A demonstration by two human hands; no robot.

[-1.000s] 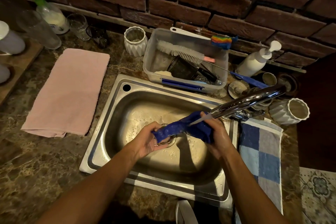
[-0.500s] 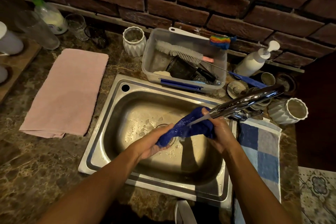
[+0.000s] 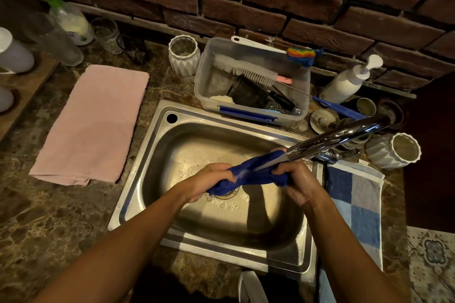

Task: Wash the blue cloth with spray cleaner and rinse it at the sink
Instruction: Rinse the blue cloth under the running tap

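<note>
The blue cloth (image 3: 256,172) is bunched into a wet roll above the drain of the steel sink (image 3: 157,145). My left hand (image 3: 206,183) grips its lower left end, fingers curled over it. My right hand (image 3: 296,181) grips its right end. A thin stream of water runs from the chrome faucet (image 3: 337,136) onto the cloth's middle. A spray bottle (image 3: 66,17) with a green trigger stands at the far left against the brick wall.
A pink towel (image 3: 93,123) lies left of the sink. A clear tub (image 3: 251,79) with brushes stands behind it. A white pump bottle (image 3: 349,81), white ribbed cups (image 3: 394,151) and a blue checked towel (image 3: 354,202) are on the right.
Both hands have drawn closer together and turned, with the cloth bunched tighter between them. My left hand's fingers have closed over the cloth's end.
</note>
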